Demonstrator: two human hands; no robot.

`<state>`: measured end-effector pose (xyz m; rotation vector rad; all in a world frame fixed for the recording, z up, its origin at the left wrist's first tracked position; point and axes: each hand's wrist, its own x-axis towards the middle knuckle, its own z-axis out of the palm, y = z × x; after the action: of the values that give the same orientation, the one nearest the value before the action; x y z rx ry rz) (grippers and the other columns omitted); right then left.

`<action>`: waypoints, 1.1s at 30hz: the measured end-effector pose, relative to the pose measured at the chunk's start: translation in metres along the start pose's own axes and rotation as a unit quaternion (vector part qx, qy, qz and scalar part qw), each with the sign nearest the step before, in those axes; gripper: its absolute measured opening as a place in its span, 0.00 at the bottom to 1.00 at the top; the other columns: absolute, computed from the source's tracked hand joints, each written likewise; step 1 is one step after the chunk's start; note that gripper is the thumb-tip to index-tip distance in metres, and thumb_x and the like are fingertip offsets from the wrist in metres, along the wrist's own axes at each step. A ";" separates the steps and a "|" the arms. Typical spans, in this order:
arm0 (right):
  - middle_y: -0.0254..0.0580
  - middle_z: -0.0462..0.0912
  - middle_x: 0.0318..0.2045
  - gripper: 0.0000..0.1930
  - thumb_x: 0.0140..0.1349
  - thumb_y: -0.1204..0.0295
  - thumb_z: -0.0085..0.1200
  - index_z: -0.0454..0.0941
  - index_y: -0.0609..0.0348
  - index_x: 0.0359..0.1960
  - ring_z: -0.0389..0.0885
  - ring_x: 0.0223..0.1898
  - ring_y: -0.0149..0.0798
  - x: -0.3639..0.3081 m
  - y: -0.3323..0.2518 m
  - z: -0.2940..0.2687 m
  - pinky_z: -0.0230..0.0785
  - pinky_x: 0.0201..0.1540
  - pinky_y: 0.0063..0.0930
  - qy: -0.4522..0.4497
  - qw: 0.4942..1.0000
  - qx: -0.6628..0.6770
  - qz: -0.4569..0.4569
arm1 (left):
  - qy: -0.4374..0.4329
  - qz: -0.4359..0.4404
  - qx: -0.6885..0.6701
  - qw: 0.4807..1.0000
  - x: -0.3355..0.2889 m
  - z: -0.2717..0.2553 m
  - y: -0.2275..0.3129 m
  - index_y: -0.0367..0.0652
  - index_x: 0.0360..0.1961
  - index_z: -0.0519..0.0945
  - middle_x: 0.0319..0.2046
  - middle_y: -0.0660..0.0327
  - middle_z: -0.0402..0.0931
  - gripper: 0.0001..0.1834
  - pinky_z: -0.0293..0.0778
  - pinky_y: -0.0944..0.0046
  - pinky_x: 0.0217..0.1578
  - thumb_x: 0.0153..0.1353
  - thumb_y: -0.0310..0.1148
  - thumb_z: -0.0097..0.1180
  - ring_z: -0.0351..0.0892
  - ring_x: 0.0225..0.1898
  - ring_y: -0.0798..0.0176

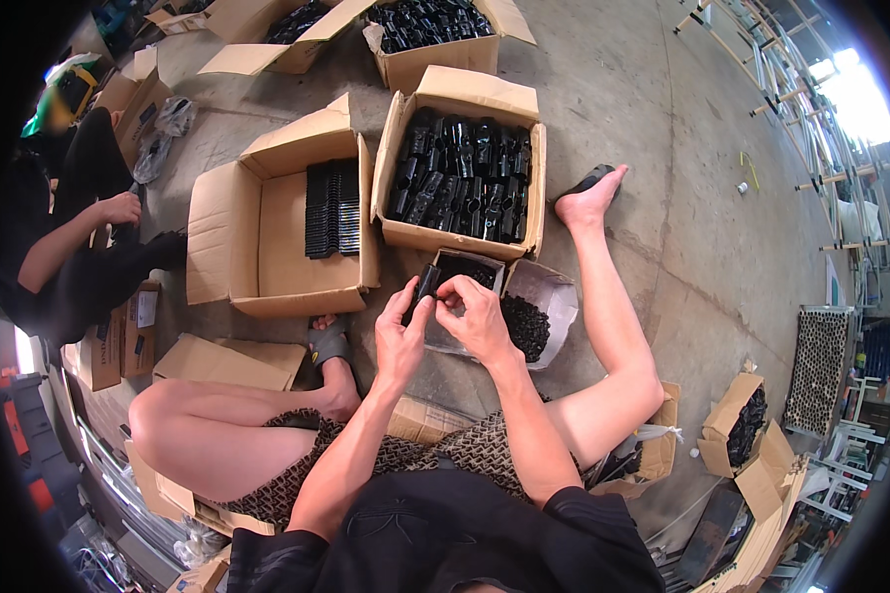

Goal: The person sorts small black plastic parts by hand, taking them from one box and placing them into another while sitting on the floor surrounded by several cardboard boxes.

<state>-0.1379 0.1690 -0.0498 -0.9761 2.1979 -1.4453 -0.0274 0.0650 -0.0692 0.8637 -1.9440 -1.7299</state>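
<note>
My left hand (402, 331) grips a glossy black plastic part (426, 283), held upright over the small boxes between my legs. Against its right side, my right hand (478, 321) pinches with thumb and forefinger; whatever sits between those fingertips is too small to make out. Just beyond my hands stands a cardboard box of black plastic parts (462, 178) like the held one. To its left, an open box (297, 282) contains a neat stack of black parts (333, 210). Small black pieces (526, 328) fill a little box by my right hand, and a second small box (470, 265) is partly hidden.
Another person (79, 212) sits at the left, one hand near their knee. Two more open boxes (435, 57) of black parts stand at the far side. Boxes (734, 420) lie at the right, and metal racks (796, 109) line the right wall.
</note>
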 end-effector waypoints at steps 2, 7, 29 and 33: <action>0.44 0.82 0.30 0.09 0.55 0.79 0.63 0.77 0.66 0.36 0.82 0.31 0.36 0.001 0.000 0.001 0.76 0.36 0.29 0.000 1.000 0.006 0.004 | 0.005 0.001 -0.006 1.000 0.000 0.000 0.000 0.31 0.62 0.75 0.47 0.59 0.82 0.24 0.72 0.69 0.50 0.69 0.32 0.59 0.76 0.47 0.72; 0.43 0.82 0.31 0.09 0.55 0.79 0.63 0.78 0.66 0.37 0.82 0.31 0.35 0.001 0.001 0.002 0.76 0.36 0.29 -0.004 1.000 0.018 0.017 | 0.008 -0.010 -0.020 1.000 0.000 0.000 -0.002 0.31 0.63 0.75 0.48 0.60 0.81 0.24 0.72 0.69 0.51 0.69 0.32 0.59 0.76 0.48 0.72; 0.47 0.84 0.33 0.08 0.63 0.76 0.61 0.78 0.67 0.41 0.84 0.32 0.37 -0.004 0.006 0.009 0.77 0.38 0.29 0.025 0.999 0.016 -0.044 | 0.014 -0.049 -0.097 0.994 0.003 -0.001 -0.007 0.30 0.62 0.75 0.48 0.57 0.82 0.24 0.72 0.68 0.52 0.68 0.31 0.59 0.78 0.49 0.70; 0.48 0.84 0.33 0.08 0.66 0.74 0.60 0.78 0.67 0.41 0.85 0.33 0.39 -0.006 0.016 0.016 0.77 0.38 0.30 0.016 0.997 0.072 0.020 | 0.019 -0.057 -0.088 0.994 0.002 -0.003 -0.005 0.30 0.62 0.75 0.48 0.60 0.82 0.23 0.73 0.69 0.50 0.69 0.31 0.59 0.77 0.49 0.71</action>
<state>-0.1293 0.1665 -0.0713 -0.8621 2.0899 -1.5862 -0.0259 0.0612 -0.0737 0.9505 -1.7165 -1.9033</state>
